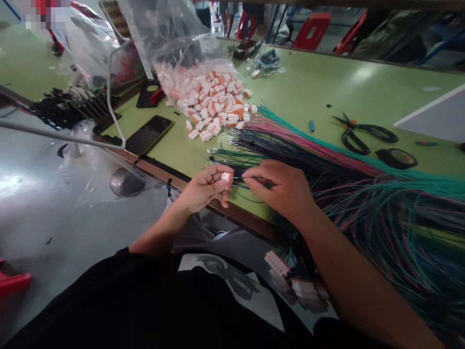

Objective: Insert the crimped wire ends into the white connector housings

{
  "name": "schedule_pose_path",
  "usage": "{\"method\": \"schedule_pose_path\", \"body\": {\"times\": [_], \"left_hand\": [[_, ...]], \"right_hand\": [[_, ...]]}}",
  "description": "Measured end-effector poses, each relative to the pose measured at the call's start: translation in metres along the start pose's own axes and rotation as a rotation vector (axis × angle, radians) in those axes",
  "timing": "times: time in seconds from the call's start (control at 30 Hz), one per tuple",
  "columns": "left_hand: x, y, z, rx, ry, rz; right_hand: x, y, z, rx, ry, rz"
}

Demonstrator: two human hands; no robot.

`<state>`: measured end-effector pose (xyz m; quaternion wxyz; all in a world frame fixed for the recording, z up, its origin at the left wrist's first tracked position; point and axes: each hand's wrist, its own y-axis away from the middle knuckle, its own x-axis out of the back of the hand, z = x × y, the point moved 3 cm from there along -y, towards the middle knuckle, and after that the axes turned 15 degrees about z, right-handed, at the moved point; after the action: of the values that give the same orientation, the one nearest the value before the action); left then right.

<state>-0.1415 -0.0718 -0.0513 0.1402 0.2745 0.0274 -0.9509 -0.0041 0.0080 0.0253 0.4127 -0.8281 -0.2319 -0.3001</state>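
Note:
Between the thumb and fingers of my left hand (209, 188) is a small white and orange connector housing (227, 180). My right hand (281, 186) pinches a thin wire (238, 178) whose end is at the housing's right side; how deep it sits I cannot tell. Another dark wire runs from the housing below it. Just beyond my hands lie bundles of loose wires in green (232, 156), black (269, 144), pink (308, 145) and teal (327, 145), their metal-tipped ends pointing left. A heap of similar connector housings (218, 94) spills from a clear plastic bag (170, 36).
Black-handled scissors (354, 133) and a roll of black tape (396, 158) lie on the right of the green table (319, 82). A phone (150, 134) rests near the left edge, by a bent metal rod (109, 82). Wired connectors (290, 276) hang below the table edge.

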Motion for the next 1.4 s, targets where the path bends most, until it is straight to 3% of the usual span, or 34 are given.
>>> {"method": "schedule_pose_path", "body": {"times": [0.63, 0.9, 1.4], "left_hand": [[-0.002, 0.001, 0.002, -0.075, 0.002, 0.013], [-0.004, 0.004, -0.001, -0.187, -0.076, 0.076], [-0.002, 0.003, 0.000, -0.128, -0.014, 0.111]], "right_hand": [[-0.008, 0.001, -0.005, -0.066, 0.157, -0.033], [-0.016, 0.004, -0.007, -0.166, 0.036, -0.022], [-0.025, 0.005, -0.004, -0.146, -0.017, -0.078]]}}
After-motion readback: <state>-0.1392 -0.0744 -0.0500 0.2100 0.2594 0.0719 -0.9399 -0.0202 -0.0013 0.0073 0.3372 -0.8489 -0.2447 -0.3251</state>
